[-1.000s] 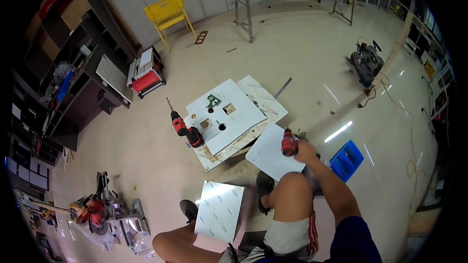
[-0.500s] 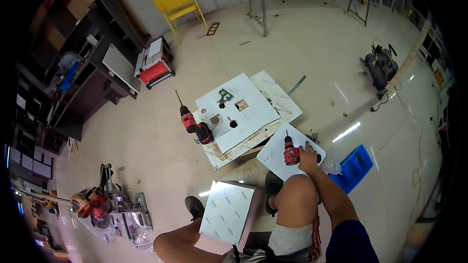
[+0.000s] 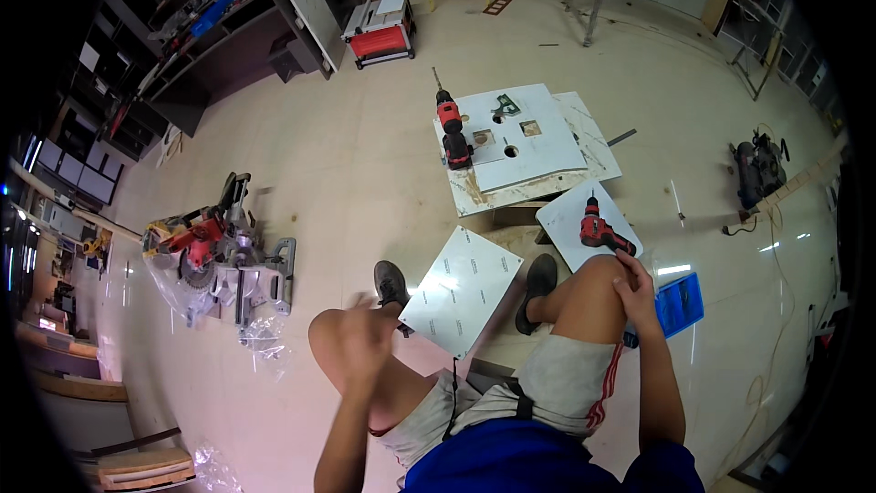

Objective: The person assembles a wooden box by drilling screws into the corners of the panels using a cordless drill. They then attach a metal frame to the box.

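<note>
Right hand (image 3: pixel 633 289) on knee, red drill (image 3: pixel 599 230) just beyond

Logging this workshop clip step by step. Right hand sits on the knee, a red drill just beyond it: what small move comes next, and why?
Probably reach the right hand forward to the red drill: it lies close by on the white panel, and the hand is empty.

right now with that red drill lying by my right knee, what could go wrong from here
The red drill lies on a small white panel just beyond your right hand, which rests on the knee; a shifting leg might knock it. Another white panel lies between your shoes, so a step could land on it and slip or scuff it. A second drill lies at the edge of the holed board, bit pointing away, and could be kicked.
</note>
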`<state>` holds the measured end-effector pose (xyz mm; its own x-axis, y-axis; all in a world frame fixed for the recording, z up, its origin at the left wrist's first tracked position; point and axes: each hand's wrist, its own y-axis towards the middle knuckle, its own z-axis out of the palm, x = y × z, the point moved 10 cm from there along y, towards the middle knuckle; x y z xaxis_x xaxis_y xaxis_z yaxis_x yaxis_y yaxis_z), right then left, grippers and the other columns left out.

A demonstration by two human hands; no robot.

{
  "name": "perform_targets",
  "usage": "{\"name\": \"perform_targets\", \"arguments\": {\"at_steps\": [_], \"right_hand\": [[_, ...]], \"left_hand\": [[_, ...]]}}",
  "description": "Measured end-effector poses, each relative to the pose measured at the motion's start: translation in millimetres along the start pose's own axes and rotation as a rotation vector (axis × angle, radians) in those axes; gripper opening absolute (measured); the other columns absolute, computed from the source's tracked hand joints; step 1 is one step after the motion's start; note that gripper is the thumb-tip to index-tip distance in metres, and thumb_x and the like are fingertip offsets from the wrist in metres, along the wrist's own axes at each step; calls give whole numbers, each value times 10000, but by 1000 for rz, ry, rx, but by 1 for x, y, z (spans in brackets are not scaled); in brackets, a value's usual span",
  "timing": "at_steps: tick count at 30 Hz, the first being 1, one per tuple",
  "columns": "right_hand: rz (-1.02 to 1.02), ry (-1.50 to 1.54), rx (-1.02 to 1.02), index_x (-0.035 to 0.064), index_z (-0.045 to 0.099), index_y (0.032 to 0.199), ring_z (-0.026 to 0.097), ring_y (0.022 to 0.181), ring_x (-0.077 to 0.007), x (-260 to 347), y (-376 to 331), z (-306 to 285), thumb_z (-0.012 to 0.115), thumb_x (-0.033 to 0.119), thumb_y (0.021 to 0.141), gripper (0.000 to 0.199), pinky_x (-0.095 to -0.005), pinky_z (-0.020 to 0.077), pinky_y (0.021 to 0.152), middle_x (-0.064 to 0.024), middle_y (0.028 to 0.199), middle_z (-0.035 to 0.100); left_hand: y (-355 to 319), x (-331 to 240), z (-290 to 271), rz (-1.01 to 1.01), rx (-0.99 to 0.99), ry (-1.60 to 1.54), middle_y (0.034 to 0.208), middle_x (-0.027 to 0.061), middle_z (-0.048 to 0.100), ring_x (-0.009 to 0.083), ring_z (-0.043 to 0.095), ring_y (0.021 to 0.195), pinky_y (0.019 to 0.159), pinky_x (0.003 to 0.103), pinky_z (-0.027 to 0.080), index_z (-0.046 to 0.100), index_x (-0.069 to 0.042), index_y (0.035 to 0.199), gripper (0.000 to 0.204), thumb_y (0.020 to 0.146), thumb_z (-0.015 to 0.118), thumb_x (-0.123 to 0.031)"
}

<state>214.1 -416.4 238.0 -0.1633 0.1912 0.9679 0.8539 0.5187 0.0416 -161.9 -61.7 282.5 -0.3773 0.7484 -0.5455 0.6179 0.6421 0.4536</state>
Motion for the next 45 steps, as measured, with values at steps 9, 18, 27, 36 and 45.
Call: {"name": "perform_targets", "arguments": {"at_steps": [9,18,27,36,45], "right_hand": [[190,333,221,16,554,1246,613,1081,-244,-24,-88,156,588,-21,864,385,-337,487,923,-125,1191,638],[1023,168,-36,-1,470,1258,583,1079,-297,-224,-100,310,719,177,749,594,-384,457,930,-167,1135,594],[645,755,252,13,487,1282,618,935,-174,-144,-64,369,656,64,828,488,-302,484,837,-94,1061,643],[571,909,382,22,449,1379,586,1060,-160,-106,-46,399,608,-11,851,553,-309,463,929,-68,1147,626],[566,914,314,37,444,1414,576,1055,-139,-122,-43,397,578,-19,853,580,-300,457,937,-52,1173,618]], "left_hand": [[-44,154,214,-473,492,152,1085,295,649,446,625,1036,884,499,497,549,51,1220,559,904,553,-410],[-47,170,257,-475,537,42,970,330,655,517,611,973,863,545,482,621,59,1011,526,972,421,-426],[-17,244,228,-764,588,100,1122,328,649,456,609,1113,954,454,473,632,95,1162,708,1008,327,-525],[-47,287,203,-879,624,40,1199,330,624,422,585,1190,1013,420,441,596,153,1192,785,1013,314,-557],[-97,307,255,-1033,578,-265,1193,226,662,327,626,1131,998,379,454,612,100,1219,628,1044,331,-433]]}}
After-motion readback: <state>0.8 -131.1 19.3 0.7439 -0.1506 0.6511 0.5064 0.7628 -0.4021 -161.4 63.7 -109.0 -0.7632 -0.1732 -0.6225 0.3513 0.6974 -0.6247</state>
